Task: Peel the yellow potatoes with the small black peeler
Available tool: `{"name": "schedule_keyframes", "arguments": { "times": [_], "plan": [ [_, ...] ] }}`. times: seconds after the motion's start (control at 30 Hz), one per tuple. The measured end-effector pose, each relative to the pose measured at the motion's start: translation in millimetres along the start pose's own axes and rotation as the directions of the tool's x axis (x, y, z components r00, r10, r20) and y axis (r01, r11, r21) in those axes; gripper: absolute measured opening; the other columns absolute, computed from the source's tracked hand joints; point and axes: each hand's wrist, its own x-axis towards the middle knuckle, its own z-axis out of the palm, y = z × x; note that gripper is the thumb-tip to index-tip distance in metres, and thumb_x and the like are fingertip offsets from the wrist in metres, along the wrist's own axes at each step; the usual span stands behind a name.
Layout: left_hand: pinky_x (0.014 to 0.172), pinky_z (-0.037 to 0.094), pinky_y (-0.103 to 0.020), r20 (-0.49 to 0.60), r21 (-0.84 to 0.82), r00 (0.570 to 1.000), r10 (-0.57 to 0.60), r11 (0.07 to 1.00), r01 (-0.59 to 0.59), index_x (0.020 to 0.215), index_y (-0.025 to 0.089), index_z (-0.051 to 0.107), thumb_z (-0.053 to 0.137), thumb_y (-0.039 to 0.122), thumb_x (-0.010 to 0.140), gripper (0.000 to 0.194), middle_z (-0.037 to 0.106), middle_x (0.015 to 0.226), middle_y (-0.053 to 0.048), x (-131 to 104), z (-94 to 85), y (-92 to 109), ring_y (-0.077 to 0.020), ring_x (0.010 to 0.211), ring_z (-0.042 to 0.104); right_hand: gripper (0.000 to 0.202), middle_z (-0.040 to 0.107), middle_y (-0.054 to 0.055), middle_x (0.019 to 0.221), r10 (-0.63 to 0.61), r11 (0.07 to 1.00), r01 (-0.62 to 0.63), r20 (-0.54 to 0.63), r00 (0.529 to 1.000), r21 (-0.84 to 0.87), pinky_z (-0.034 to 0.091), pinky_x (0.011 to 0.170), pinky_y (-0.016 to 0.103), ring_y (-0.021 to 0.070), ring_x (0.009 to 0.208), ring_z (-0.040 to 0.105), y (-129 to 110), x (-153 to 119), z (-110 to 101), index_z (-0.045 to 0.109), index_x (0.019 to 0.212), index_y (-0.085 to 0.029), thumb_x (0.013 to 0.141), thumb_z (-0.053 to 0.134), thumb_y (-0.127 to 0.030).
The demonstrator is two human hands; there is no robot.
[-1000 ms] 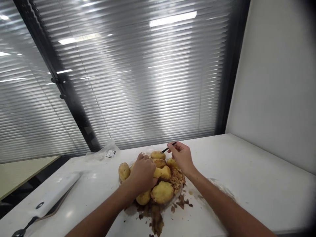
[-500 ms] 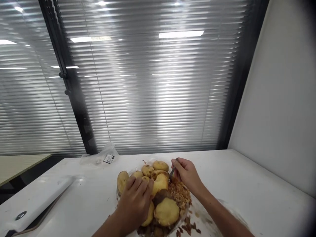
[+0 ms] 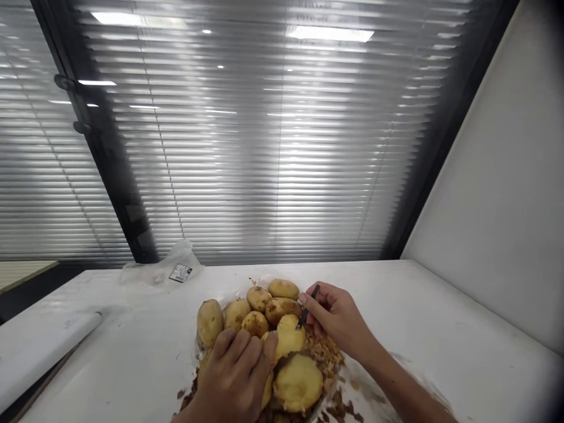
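My left hand [image 3: 235, 376] is closed, its curled fingers and thumb gripping the near side of a peeled yellow potato [image 3: 288, 339]. Between the thumb and fingers of my right hand [image 3: 332, 314] is a slim dark tool [image 3: 307, 308], its tip against that potato's upper right side; the exact kind is unclear. Another large peeled potato [image 3: 298, 383] lies just in front. Behind my left hand sit several unpeeled potatoes [image 3: 210, 323], some with brown patches. Brown peel scraps [image 3: 328, 352] are heaped under my right hand. My left hand hides part of the pile.
The pile rests on clear plastic [image 3: 197, 348] on a white table [image 3: 145, 352]. A clear bag with a label [image 3: 180, 272] lies at the back left. A long white object [image 3: 44, 346] is at the left edge. Window blinds [image 3: 259, 147] and a wall [image 3: 497, 194] bound the table.
The view has tilted downward and shifted a little to the right. The tool's tip has moved from beside the peel heap onto the peeled potato's upper side. My left hand keeps its grip.
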Motion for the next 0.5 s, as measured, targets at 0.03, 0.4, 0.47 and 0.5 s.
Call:
{"name": "schedule_keyframes", "arguments": {
  "times": [0.03,0.4,0.47,0.5],
  "plan": [
    [0.084,0.035,-0.038,-0.007,0.001,1.0,-0.009,1.0,0.009,0.113,0.012,0.061,0.043,0.009,0.085,0.034,0.061,0.077,-0.004,0,0.4,0,-0.0195,0.078,0.053,0.032,0.061,-0.004,0.052,0.013,1.0,-0.013,0.016,1.0,0.007,0.036,0.036,0.019,0.0084,0.035,0.051,0,0,0,0.054,0.073,-0.02,0.083,0.064,-0.048],
    [0.084,0.035,-0.038,-0.034,-0.106,0.999,0.042,0.993,-0.045,0.112,0.01,0.063,0.041,0.012,0.088,0.032,0.059,0.074,-0.004,2,0.9,8,-0.0188,0.075,0.051,0.049,0.051,-0.005,0.036,-0.005,1.0,0.005,-0.096,0.995,0.001,0.026,0.031,0.017,0.0061,0.028,0.039,-3,6,-12,0.051,0.06,-0.02,0.086,0.052,-0.061],
    [0.084,0.035,-0.038,-0.044,-0.115,0.997,0.061,0.991,-0.065,0.112,0.011,0.063,0.04,0.012,0.09,0.033,0.059,0.074,-0.004,-1,1.8,10,-0.0183,0.075,0.052,0.049,0.049,-0.005,0.036,-0.029,0.999,0.025,-0.084,0.996,-0.046,0.026,0.032,0.017,0.0059,0.029,0.037,-6,6,-13,0.051,0.059,-0.02,0.087,0.052,-0.061],
    [0.084,0.035,-0.038,-0.05,-0.116,0.996,0.071,0.99,-0.076,0.111,0.012,0.064,0.039,0.012,0.09,0.032,0.059,0.075,-0.004,-2,2.1,11,-0.0181,0.076,0.052,0.048,0.049,-0.005,0.036,-0.036,0.997,0.031,-0.075,0.997,-0.069,0.026,0.032,0.017,0.006,0.03,0.037,-8,5,-14,0.051,0.059,-0.02,0.087,0.052,-0.06]
  ]
}}
